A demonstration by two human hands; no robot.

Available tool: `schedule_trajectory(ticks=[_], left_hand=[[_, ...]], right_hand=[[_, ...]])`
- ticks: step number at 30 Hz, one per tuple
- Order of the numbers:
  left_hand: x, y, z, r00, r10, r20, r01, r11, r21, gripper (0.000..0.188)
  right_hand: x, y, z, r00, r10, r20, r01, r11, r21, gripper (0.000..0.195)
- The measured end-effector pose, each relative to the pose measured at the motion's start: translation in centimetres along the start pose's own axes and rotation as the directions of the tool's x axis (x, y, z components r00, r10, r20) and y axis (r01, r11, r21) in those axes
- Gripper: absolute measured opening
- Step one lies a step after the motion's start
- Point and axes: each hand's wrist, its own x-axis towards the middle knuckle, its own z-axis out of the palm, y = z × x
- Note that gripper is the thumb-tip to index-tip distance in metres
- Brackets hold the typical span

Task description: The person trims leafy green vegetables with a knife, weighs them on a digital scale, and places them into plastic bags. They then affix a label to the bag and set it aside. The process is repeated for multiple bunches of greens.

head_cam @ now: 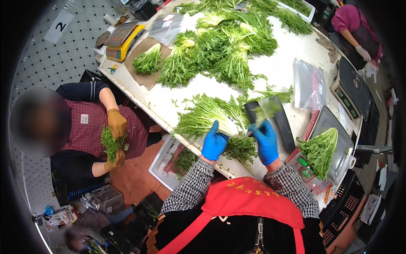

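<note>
In blue gloves, both of my hands are over the near edge of the white table. My left hand [214,144] holds a head of frilly leafy greens [203,116] by its pale base, with the leaves pointing left. Close to that base, my right hand [267,143] pinches a light green leaf [262,115], blurred by motion. Whether a small tool is also in those fingers cannot be made out. Loose dark green leaves [241,150] lie on the table between my wrists. Behind the right hand are black strips [282,123] on the tabletop.
A large pile of greens [212,47] covers the table's far middle. To the right, one head [322,152] rests on a red scale [337,139], near clear plastic bags [309,84]. A yellow scale [122,43] and scissors [113,69] are left. A gloved co-worker [101,127] holds greens.
</note>
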Motion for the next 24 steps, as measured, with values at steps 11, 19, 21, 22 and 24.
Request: schedule_trajectory(ticks=[11, 19, 21, 22, 24], left_hand=[[-1.8, 0.1, 0.6, 0.998, -0.046, 0.04, 0.032, 0.955, 0.295, 0.041], [-2.2, -1.5, 1.1, 0.985, -0.157, 0.074, 0.108, 0.889, 0.444, 0.044], [-2.2, -1.8, 1.8, 0.983, -0.162, 0.084, 0.103, 0.874, 0.475, 0.046], [-2.2, -2.0, 1.6, 0.983, -0.155, 0.1, 0.078, 0.841, 0.536, 0.046], [-3.3, -3.1, 2.9, 0.99, -0.056, 0.132, -0.028, 0.828, 0.56, 0.045]], right_hand=[[1.9, -1.0, -1.6, 0.983, -0.151, 0.109, 0.183, 0.68, -0.71, 0.064], [-0.9, 0.2, 1.1, 0.955, 0.193, 0.224, -0.084, 0.903, -0.421, 0.06], [-1.1, -0.9, 1.1, 0.993, 0.039, 0.113, 0.029, 0.839, -0.544, 0.059], [-0.7, -0.6, 0.7, 0.982, -0.141, 0.126, 0.189, 0.756, -0.627, 0.062], [-1.3, -2.0, 1.0, 0.93, -0.286, 0.229, 0.347, 0.488, -0.801, 0.066]])
